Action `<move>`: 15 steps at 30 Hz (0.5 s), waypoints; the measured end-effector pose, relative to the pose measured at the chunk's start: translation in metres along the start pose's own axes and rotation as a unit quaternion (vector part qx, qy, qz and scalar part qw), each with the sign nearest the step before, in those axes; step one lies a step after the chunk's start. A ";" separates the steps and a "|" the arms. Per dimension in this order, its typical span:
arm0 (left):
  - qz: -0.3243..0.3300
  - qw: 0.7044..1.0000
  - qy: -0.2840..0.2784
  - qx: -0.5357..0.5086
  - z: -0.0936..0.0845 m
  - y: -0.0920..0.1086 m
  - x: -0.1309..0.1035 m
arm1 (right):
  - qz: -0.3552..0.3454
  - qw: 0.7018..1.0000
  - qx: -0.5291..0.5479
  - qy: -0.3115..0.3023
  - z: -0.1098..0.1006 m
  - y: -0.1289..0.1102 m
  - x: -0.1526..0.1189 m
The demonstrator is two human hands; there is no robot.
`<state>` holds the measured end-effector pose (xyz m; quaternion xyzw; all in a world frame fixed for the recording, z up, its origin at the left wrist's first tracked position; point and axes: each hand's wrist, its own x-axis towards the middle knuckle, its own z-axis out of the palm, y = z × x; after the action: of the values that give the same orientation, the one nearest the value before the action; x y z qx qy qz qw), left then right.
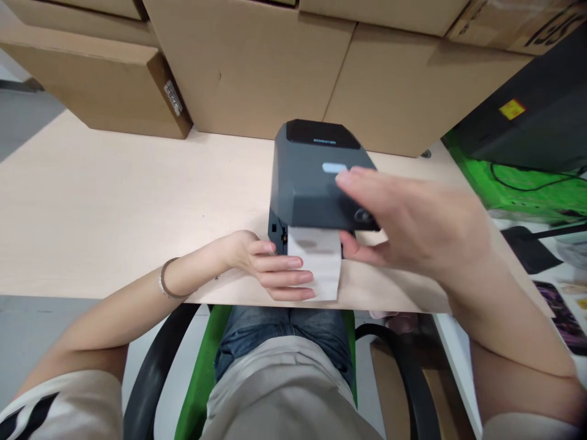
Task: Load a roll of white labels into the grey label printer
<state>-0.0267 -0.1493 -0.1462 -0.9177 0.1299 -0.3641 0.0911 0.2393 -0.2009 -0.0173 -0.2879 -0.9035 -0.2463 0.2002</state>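
Observation:
A dark grey label printer (316, 201) stands on the pale wooden table, its lid raised slightly at the front. A white strip of label paper (325, 269) comes out under the lid and hangs toward the table's front edge. My right hand (413, 214) grips the lid's right front corner, fingers on top and thumb below the edge. Over the paper's left side lie the stretched, spread fingers of my left hand (275, 269); its palm and anything under the fingers are hidden.
Large cardboard boxes (257, 67) stand along the back of the table (114, 214), and a flatter cardboard box (114, 85) is at the back left. To the right are a dark cabinet-like object (518, 140), a green surface (495, 183) and a black cable (527, 188).

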 end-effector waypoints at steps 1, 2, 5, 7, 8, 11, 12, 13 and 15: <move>-0.012 0.995 -0.073 -0.061 -0.002 0.001 0.006 | 0.007 1.000 -0.014 0.007 -0.005 0.008 0.005; -0.040 0.982 -0.145 -0.110 -0.005 0.001 0.011 | 0.010 0.999 -0.035 0.018 -0.010 0.018 0.012; -0.129 0.941 -0.257 -0.178 -0.012 0.001 0.020 | 0.027 0.992 -0.125 0.021 -0.022 0.045 0.037; -0.137 0.946 -0.238 -0.174 -0.014 0.001 0.020 | 0.080 0.983 -0.166 -0.026 -0.027 0.060 0.059; -0.125 0.956 -0.212 -0.161 -0.014 0.001 0.019 | 0.110 0.978 -0.171 -0.052 -0.029 0.067 0.070; -0.065 0.990 -0.107 -0.063 -0.011 0.000 0.012 | 0.188 0.968 -0.133 -0.098 -0.030 0.079 0.100; -0.049 0.997 -0.061 -0.011 -0.010 0.000 0.010 | 0.209 0.966 -0.114 -0.102 -0.029 0.082 0.108; -0.042 0.998 -0.017 0.044 -0.009 0.001 0.009 | 0.229 0.963 -0.097 -0.100 -0.027 0.084 0.115; -0.055 0.987 0.037 0.145 -0.008 0.001 0.009 | 0.260 0.959 -0.069 -0.083 -0.023 0.087 0.125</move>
<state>-0.0259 -0.1533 -0.1349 -0.8866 0.0287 -0.4170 0.1980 0.2037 -0.0995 0.0929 -0.5456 -0.7916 -0.2228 0.1614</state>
